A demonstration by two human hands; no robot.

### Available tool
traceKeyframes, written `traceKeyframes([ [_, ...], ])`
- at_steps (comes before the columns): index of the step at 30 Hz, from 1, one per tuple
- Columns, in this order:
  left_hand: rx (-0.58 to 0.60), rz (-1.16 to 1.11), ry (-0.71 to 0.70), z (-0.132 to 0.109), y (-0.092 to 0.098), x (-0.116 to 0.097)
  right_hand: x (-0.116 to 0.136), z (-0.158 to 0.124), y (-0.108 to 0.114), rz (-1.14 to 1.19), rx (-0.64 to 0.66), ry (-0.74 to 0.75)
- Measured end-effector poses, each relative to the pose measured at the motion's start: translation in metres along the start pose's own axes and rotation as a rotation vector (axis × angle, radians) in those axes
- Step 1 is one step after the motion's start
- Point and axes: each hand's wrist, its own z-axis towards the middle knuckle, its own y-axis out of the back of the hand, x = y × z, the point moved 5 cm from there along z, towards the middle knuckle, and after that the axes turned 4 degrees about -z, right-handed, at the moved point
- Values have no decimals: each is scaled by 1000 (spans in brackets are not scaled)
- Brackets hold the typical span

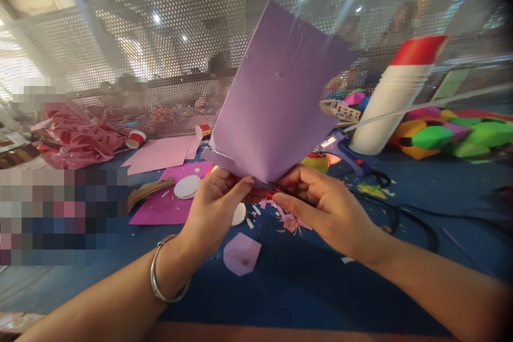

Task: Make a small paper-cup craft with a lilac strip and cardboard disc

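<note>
In the middle of the head view, a large light-purple paper sheet [276,96] stands upright and tilted, bent near its lower edge. My left hand [216,203] is closed and pinches that lower edge between thumb and fingers. A narrow purple strip [218,160] sticks out beside it at the sheet's lower left. My right hand [320,203] is closed at the bottom corner, around a small black-and-red tool [276,188] that looks like scissors, mostly hidden by fingers and paper. Below the hands lies a small cut purple paper piece [242,254] on the blue table [312,299].
A tall stack of white cups [385,101] with a red top leans at right, near a blue glue gun [348,155] and its black cable [425,224]. Colourful paper shapes [452,133] lie behind. At left are magenta paper [160,211], pink sheets [164,154] and pink shreds [80,136].
</note>
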Motion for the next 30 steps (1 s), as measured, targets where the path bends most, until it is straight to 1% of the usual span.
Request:
traceKeyframes([
  [4,16,-28,1,0,-1,0,0,0,0,5,2,-4],
  [9,-5,-24,8,1,-1,1,1,0,0,-6,4,2],
  [17,11,-88,50,-1,-4,3,3,1,4,-101,-16,26],
  [24,-32,-133,65,-1,0,3,2,2,3,-95,-14,15],
  [30,-28,-120,84,-2,-1,5,1,3,3,-97,-13,18],
])
